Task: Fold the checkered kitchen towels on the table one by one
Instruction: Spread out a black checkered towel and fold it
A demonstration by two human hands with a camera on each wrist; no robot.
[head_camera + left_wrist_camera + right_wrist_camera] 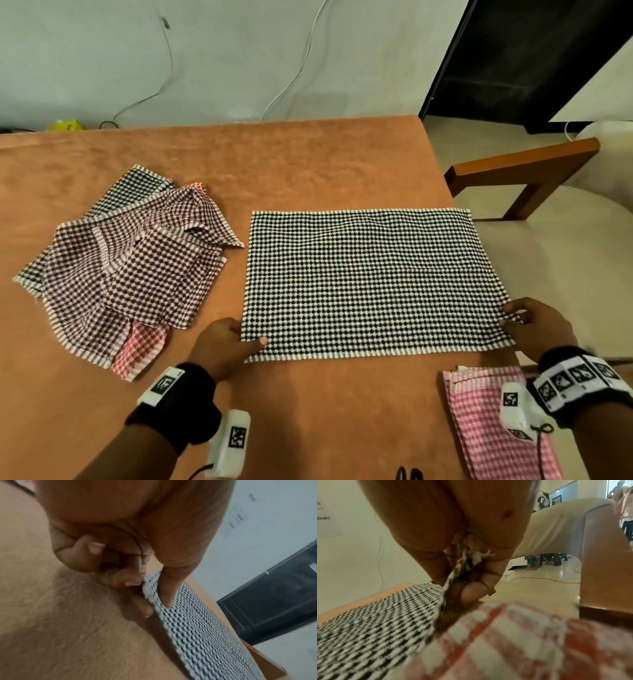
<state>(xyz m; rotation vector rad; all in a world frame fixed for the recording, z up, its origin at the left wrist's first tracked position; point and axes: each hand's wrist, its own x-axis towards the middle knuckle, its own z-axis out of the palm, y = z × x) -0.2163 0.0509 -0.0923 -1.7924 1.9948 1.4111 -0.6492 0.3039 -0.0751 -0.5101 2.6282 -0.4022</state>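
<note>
A black-and-white checkered towel (370,284) lies spread flat on the right half of the brown table (274,164). My left hand (229,342) pinches its near left corner, thumb on top of the cloth (188,628) and fingers under the edge. My right hand (534,325) pinches the near right corner, which is lifted and bunched between thumb and fingers (471,588). A loose pile of unfolded checkered towels (130,260), maroon, black and red, lies at the left. A folded pink checkered towel (496,428) sits at the near right, under my right wrist.
A wooden chair (527,171) with a cream seat stands just beyond the table's right edge. Cables hang down the wall (205,51) behind the table. A dark doorway (531,61) is at the back right. Bare table shows at the back and near middle.
</note>
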